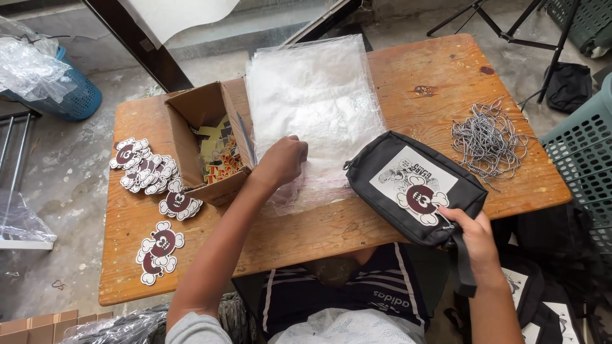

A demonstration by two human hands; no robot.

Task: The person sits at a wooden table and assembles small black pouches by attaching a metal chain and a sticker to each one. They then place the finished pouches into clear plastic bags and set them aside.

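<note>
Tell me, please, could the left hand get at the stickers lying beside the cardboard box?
Probably yes: the left hand rests on the plastic bags, and only the open cardboard box stands between it and the stickers.

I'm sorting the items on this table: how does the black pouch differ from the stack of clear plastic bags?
The black pouch is opaque fabric with a printed patch; the stack of clear plastic bags is see-through and plain. The pouch is bulky and hangs over the table's near edge, held by the right hand; the bags lie flat, with the left hand on them. Both rest on the wooden table.
</note>
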